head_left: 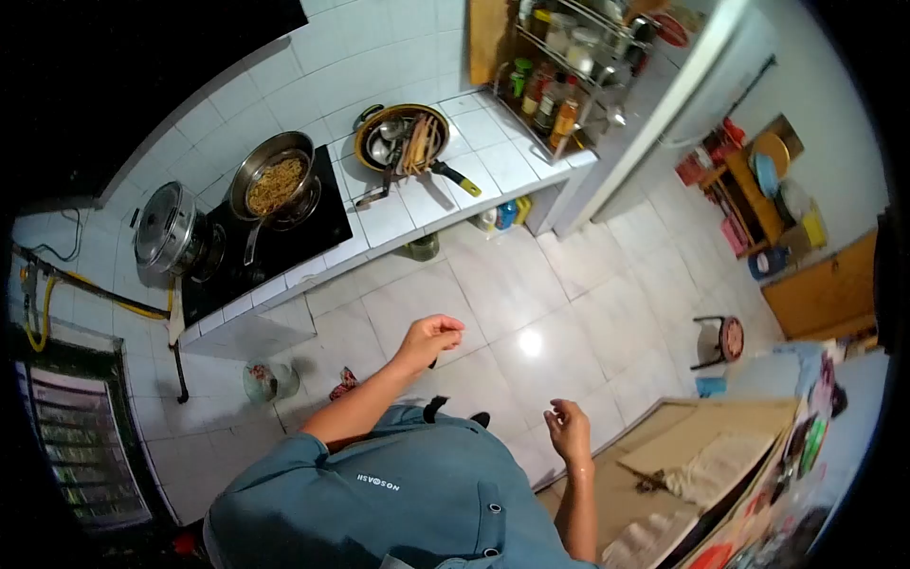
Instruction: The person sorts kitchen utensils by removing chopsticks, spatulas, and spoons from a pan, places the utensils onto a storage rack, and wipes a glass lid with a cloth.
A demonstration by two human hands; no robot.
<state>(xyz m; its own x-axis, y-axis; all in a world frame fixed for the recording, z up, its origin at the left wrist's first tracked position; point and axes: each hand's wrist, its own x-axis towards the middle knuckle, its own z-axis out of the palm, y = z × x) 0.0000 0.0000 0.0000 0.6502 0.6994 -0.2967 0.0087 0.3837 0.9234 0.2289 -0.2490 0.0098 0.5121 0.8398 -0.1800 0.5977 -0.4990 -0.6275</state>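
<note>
Kitchen floor and counter, seen from above. At six o'clock, nearest the camera, lies a blue-green apron point(379, 512) with pale lettering and two metal snaps on a strap. Just beyond it, slightly below the centre, the left hand point(431, 343) is raised over the tiled floor point(512, 294); its fingers are bent and the thumb lies close to them, though whether the tips touch cannot be told. The right hand point(569, 434), at five o'clock, shows fingers loosely curled and slightly apart, with nothing visible between them. A cardboard sheet point(645, 438) lies at four o'clock.

Farther off, at ten o'clock, a round silvery pan point(248, 171) stands on the black cooktop point(327, 223), well apart from both hands. Its wall is smooth and shiny, and its long handle point(252, 243) points toward six o'clock. The food point(275, 185) within is golden brown, stringy and loosely heaped, leaving part of the inner metal bare; its exact kind cannot be told. A lidded metal pot point(166, 228) stands at nine o'clock, beside the pan. At eleven o'clock, a dark wok point(363, 142) on the white-tiled counter point(474, 137) holds utensils, its yellow-and-black handle point(457, 178) angled toward four o'clock. A metal rack point(545, 47) of bottles and jars occupies one o'clock; a small stool point(731, 339) stands at three o'clock.
</note>
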